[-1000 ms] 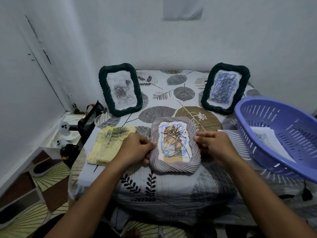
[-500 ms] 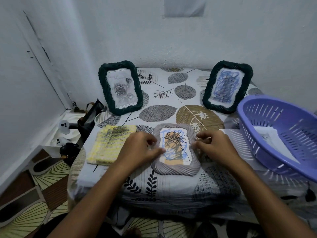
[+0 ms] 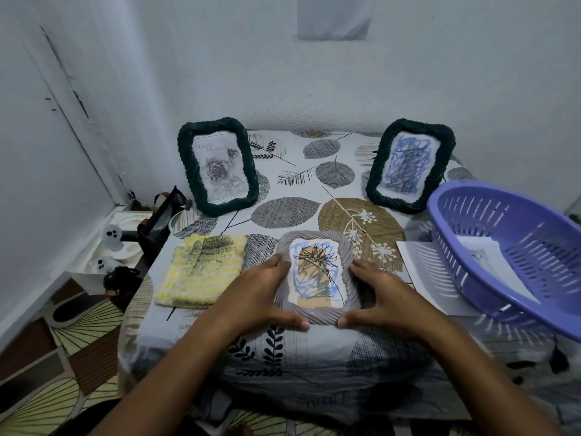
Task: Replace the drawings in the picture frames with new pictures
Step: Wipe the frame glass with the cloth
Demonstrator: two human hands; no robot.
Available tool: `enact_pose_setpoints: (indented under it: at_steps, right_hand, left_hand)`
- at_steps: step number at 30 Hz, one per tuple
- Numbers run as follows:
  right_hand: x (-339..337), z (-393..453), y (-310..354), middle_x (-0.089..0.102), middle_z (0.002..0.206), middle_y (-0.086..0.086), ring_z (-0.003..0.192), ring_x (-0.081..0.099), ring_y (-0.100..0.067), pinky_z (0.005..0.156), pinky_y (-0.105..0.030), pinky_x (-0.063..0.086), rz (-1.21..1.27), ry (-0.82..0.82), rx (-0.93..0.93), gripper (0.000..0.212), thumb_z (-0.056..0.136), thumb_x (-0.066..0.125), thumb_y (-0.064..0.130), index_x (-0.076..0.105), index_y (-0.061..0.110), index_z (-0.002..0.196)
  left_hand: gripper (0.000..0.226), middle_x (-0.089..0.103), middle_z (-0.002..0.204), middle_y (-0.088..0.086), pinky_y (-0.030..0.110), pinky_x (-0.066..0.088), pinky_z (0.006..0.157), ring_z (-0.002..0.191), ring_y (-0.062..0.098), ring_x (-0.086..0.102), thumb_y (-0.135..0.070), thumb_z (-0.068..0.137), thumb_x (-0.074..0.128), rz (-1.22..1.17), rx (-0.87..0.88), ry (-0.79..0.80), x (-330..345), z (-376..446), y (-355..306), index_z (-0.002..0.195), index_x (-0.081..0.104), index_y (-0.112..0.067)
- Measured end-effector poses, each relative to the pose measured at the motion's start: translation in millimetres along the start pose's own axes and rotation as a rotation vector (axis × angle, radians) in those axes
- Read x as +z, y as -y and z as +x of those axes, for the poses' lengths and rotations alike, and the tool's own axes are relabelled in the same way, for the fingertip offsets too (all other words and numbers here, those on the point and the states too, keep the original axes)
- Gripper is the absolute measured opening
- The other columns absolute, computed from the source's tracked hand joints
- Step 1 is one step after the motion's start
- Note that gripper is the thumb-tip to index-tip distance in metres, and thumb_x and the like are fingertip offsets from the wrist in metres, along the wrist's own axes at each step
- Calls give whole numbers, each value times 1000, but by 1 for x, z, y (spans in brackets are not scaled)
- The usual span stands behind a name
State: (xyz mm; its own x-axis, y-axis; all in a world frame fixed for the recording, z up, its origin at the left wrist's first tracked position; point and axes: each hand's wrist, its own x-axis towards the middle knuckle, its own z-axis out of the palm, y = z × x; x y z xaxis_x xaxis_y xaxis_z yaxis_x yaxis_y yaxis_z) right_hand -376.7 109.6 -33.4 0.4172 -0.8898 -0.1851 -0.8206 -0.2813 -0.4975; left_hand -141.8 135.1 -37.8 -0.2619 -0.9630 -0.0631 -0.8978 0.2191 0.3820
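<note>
Both hands were on the grey frame point(image 3: 316, 280) at the near middle of the table point(image 3: 301, 350). The left hand point(image 3: 254, 297) gripped its left edge, thumb under the near rim; the right hand point(image 3: 386, 298) clasped the right edge the same way. Inside the frame sat a blue-and-black scribble drawing point(image 3: 315, 278). A yellow cloth point(image 3: 201, 270) lay just left. Two dark green frames stood at the far side, one with a rose sketch point(image 3: 218, 166), one with a blue scribble point(image 3: 410, 165). A purple basket point(image 3: 515, 247) holding paper point(image 3: 490, 261) sat at the right.
</note>
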Motion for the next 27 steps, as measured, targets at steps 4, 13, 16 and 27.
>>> enact_pose_setpoints:
  at_steps: [4,13,16,27]
  right_hand:
    - [0,0,0,9,159,3,146,5,-13,119,-37,7,9,-13,3,116,62,76,59,16,15,151]
    - [-2,-4,12,24,155,5,143,19,-15,116,-37,22,74,-164,-41,90,68,70,58,38,21,143]
    - [5,-4,36,47,135,10,127,44,-10,106,-35,38,275,-367,-149,50,79,71,38,59,20,125]
    - [62,79,150,60,90,-15,65,52,-20,67,-42,51,1102,-32,213,28,85,56,2,54,8,112]
  left_hand:
    - [111,26,155,0,28,31,107,139,17,30,-66,59,75,13,27,-16,-4,0,-3,147,29,-18]
    - [102,38,150,-1,32,33,111,136,11,37,-70,59,72,-89,132,-200,-11,-9,6,141,44,-16]
    - [92,61,128,1,34,45,101,117,12,55,-77,58,64,-182,119,-399,-24,-20,25,126,61,-15]
    - [101,56,132,4,42,44,99,120,23,51,-79,48,70,-296,-440,-406,-44,-63,105,128,57,-17]
